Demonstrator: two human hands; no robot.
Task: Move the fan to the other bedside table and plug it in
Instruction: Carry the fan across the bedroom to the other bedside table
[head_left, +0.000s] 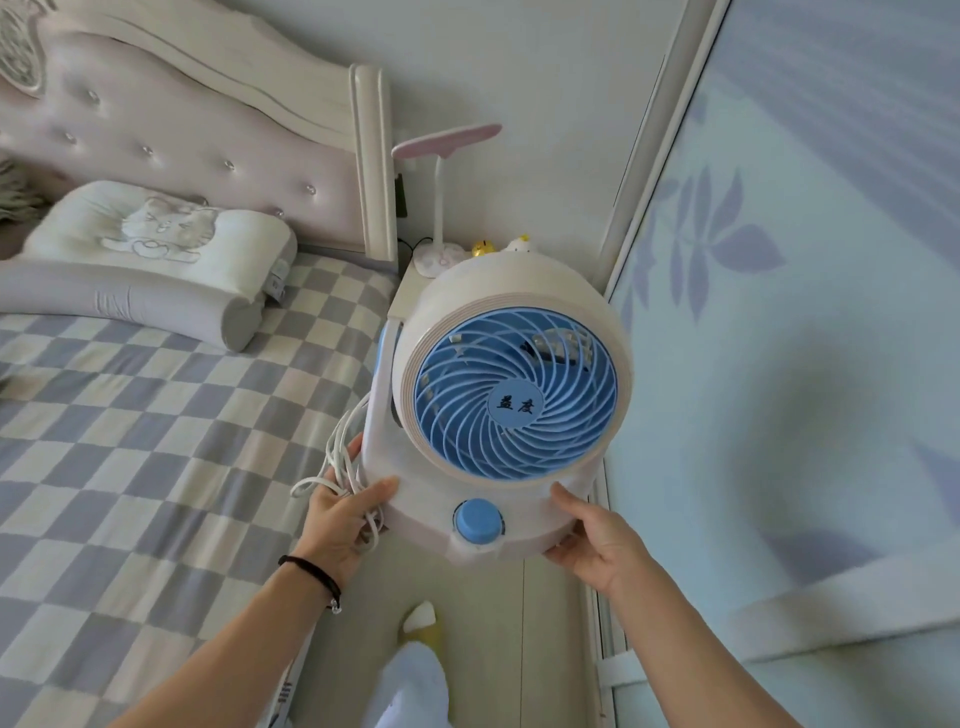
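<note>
A white table fan (498, 384) with a blue grille and a blue knob (478, 521) is held up in the air in front of me. My left hand (340, 517) grips the left side of its base together with the bundled white power cord (340, 462). My right hand (592, 535) holds the right side of the base. Behind the fan, mostly hidden by it, stands a white bedside table (408, 291) between the bed and the wall. A dark wall socket (400, 195) shows beside the headboard post.
On the bedside table stand a pink desk lamp (441, 176), a yellow toy (483, 248) and a white toy (519, 243). The bed (130, 415) with a checkered cover and pillow (156, 234) lies to the left. A patterned sliding door (779, 312) is on the right.
</note>
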